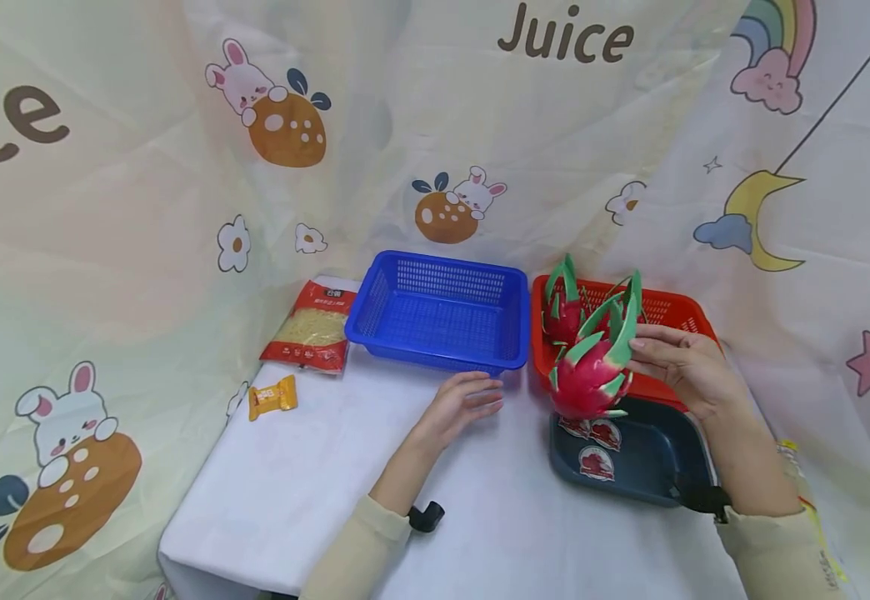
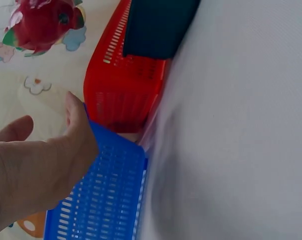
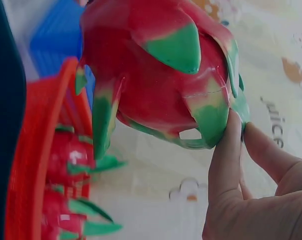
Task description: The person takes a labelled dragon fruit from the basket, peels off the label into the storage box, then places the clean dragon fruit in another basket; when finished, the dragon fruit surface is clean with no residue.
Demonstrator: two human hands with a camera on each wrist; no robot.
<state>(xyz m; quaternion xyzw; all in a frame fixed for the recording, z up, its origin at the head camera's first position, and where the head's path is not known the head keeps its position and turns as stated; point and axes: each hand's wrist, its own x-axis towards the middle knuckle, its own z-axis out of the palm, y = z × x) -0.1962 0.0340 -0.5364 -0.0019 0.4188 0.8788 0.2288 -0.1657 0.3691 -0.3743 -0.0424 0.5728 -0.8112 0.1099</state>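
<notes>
My right hand (image 1: 686,367) pinches a dragon fruit (image 1: 591,379) by its green leaf tips; in the right wrist view the thumb and fingers (image 3: 226,155) meet on the leaves. The red and green fruit hangs above the front of the red basket (image 1: 671,308) and the near dark tray (image 1: 648,450). More dragon fruit (image 3: 66,160) lie in the red basket. My left hand (image 1: 459,406), fingers loosely extended and holding nothing, hovers by the front edge of the blue basket (image 1: 435,354).
Left of the blue basket lies a red bag (image 1: 311,327) of pale dry food, with a small yellow wrapped packet (image 1: 273,397) in front of it. Red and white round labels (image 1: 597,463) show in the dark tray. A printed curtain (image 1: 375,100) rises behind the white table (image 1: 270,492).
</notes>
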